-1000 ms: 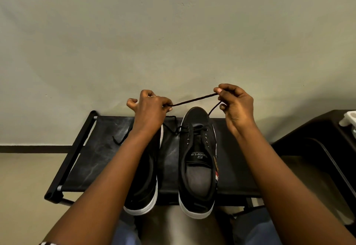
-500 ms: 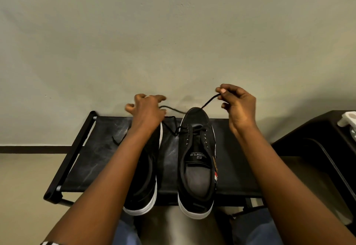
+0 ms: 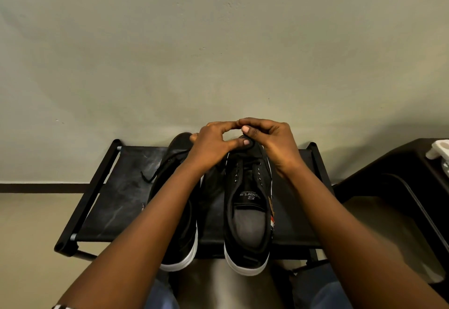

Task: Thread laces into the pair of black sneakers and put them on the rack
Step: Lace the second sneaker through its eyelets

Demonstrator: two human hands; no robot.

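**Hands meet over the toe of the right-side sneaker**

Wall [image 3: 218,53] fills the upper frame. Black rack [image 3: 116,201] stands against it, carrying both sneakers side by side, heels toward the camera: left sneaker [image 3: 179,231], right sneaker [image 3: 247,211]. Left hand [image 3: 213,143] and right hand [image 3: 269,138] are together, fingertips touching, fingers curled. Whether they pinch lace: cannot tell. Loose lace end [image 3: 148,178] lies on the rack beside the left sneaker.
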